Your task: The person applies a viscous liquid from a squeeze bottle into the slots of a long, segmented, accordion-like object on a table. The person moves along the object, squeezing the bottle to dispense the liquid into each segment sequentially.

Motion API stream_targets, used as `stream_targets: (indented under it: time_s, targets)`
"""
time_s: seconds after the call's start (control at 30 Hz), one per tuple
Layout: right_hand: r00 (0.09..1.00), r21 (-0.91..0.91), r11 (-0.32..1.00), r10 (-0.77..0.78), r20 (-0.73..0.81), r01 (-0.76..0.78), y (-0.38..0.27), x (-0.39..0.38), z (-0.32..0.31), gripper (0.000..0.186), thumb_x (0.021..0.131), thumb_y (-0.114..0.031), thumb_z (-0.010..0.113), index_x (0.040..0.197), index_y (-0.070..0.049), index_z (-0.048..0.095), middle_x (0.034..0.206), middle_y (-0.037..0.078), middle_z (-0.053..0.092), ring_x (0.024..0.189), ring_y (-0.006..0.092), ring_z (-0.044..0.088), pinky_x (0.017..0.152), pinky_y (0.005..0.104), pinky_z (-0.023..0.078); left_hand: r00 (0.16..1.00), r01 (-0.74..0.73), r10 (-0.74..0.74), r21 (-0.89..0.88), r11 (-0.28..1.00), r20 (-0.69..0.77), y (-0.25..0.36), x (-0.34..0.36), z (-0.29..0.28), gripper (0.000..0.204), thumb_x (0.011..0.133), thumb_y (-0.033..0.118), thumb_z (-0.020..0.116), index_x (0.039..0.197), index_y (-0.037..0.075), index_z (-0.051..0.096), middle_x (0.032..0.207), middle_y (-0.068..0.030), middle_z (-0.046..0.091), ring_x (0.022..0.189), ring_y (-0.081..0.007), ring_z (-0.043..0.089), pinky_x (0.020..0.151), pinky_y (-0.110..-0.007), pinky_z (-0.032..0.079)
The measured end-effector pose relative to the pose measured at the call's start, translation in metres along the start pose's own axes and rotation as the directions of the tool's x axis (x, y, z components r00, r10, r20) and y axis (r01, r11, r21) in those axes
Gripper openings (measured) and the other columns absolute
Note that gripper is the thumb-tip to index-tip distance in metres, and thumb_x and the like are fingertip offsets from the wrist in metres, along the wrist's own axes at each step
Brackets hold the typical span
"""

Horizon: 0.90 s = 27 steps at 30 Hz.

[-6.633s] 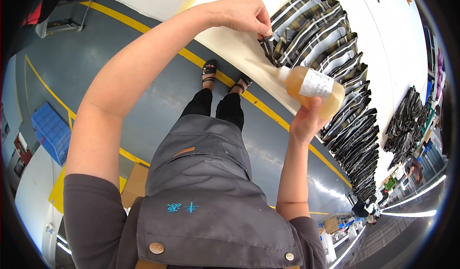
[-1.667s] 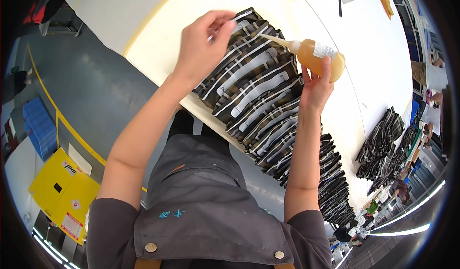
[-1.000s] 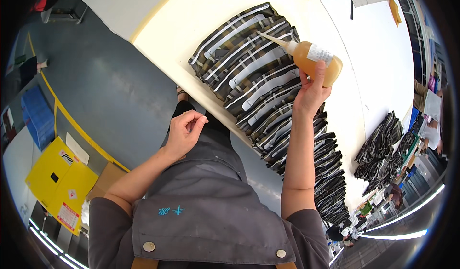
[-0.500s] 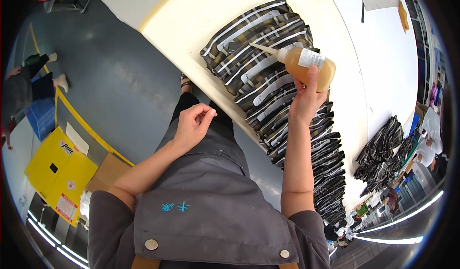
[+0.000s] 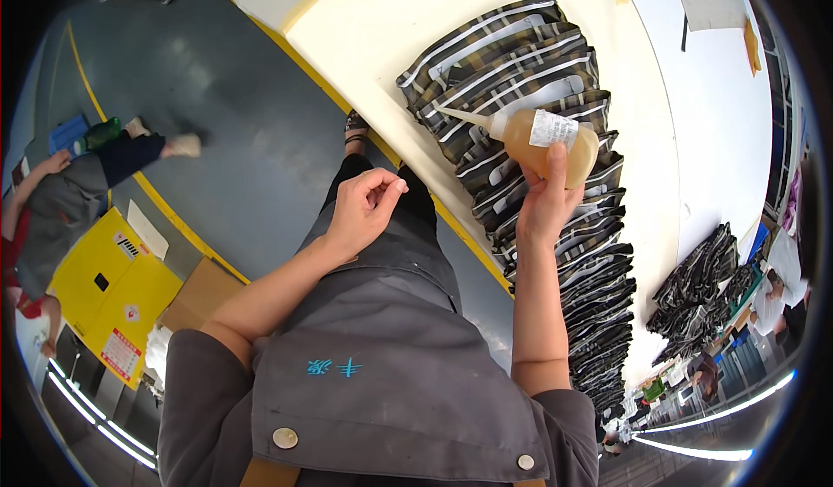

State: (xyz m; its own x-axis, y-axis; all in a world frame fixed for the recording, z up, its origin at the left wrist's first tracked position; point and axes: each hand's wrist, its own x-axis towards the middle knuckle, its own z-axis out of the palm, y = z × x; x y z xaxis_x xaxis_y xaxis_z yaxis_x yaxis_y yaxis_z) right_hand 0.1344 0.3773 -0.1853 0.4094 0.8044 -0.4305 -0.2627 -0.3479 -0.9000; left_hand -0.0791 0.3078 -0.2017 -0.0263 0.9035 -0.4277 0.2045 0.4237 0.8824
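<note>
In my right hand (image 5: 548, 196) is a translucent squeeze bottle (image 5: 525, 146) of amber liquid, with a white label and a long pale nozzle. It is held tilted on its side, the nozzle pointing left, over a long row of overlapping plaid fabric pieces (image 5: 499, 49). These dark pieces have white stripes and whitish oblong patches. Whether the nozzle tip touches the fabric I cannot tell. My left hand (image 5: 364, 209) is closed in front of my grey apron (image 5: 390, 331), thumb against curled fingers. What it holds, if anything, is hidden.
The pale table (image 5: 364, 36) runs diagonally, its edge beside my legs. Another heap of plaid fabric (image 5: 694, 287) lies farther right. A yellow cabinet (image 5: 104, 287) and cardboard (image 5: 204, 292) stand at left. Another person (image 5: 65, 209) is at the far left.
My right hand and the bottle have moved nearer to me and toward the table's edge relative to the fabric. My left hand stays closed. The person at left shows more.
</note>
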Motion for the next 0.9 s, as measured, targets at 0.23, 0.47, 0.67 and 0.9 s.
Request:
stream_targets:
  time_s: [0.23, 0.47, 0.67, 0.9]
  targets:
    - [0.994, 0.009, 1.000, 0.026, 0.107, -0.027, 0.020, -0.022, -0.006, 0.049, 0.080, -0.017, 0.068, 0.119, -0.001, 0.044, 0.105, 0.007, 0.054, 0.093, 0.0147, 0.056, 0.079, 0.0311, 0.049, 0.979, -0.120, 0.141, 0.139, 0.983, -0.150, 0.017, 0.040, -0.029, 0.007, 0.084, 0.006, 0.058, 0.084, 0.000, 0.062, 0.067, -0.0045, 0.058, 0.052, -0.0067, 0.047, 0.048, -0.021, 0.037]
    - [0.992, 0.228, 0.966, 0.120, 0.030, -0.124, 0.007, -0.038, -0.029, 0.057, 0.083, -0.035, 0.061, 0.127, -0.007, 0.036, 0.119, 0.011, 0.050, 0.108, 0.0232, 0.054, 0.087, 0.0372, 0.051, 0.747, -0.664, 0.503, 0.526, 0.532, 0.434, 0.060, 0.100, -0.045, 0.014, 0.075, 0.005, 0.062, 0.088, 0.007, 0.066, 0.079, -0.0026, 0.054, 0.068, -0.0196, 0.056, 0.057, -0.032, 0.046]
    - [0.983, 0.344, 0.937, 0.115, -0.141, -0.060, 0.005, -0.054, -0.034, 0.055, 0.084, -0.036, 0.060, 0.126, -0.007, 0.038, 0.119, 0.010, 0.050, 0.112, 0.0234, 0.051, 0.094, 0.0357, 0.046, 0.690, -0.723, 0.426, 0.519, 0.456, 0.585, 0.069, 0.120, -0.044, 0.007, 0.077, 0.011, 0.061, 0.082, 0.007, 0.065, 0.080, -0.0031, 0.055, 0.076, -0.0212, 0.057, 0.062, -0.034, 0.047]
    - [0.975, 0.333, 0.942, 0.040, -0.217, 0.035, 0.022, -0.075, -0.021, 0.055, 0.084, -0.035, 0.060, 0.126, -0.007, 0.038, 0.118, 0.011, 0.051, 0.108, 0.0228, 0.054, 0.091, 0.0370, 0.048, 0.621, -0.750, 0.360, 0.396, 0.529, 0.696, 0.071, 0.136, -0.035, 0.009, 0.077, 0.012, 0.060, 0.080, 0.005, 0.064, 0.082, -0.0057, 0.059, 0.078, -0.0257, 0.057, 0.068, -0.036, 0.046]
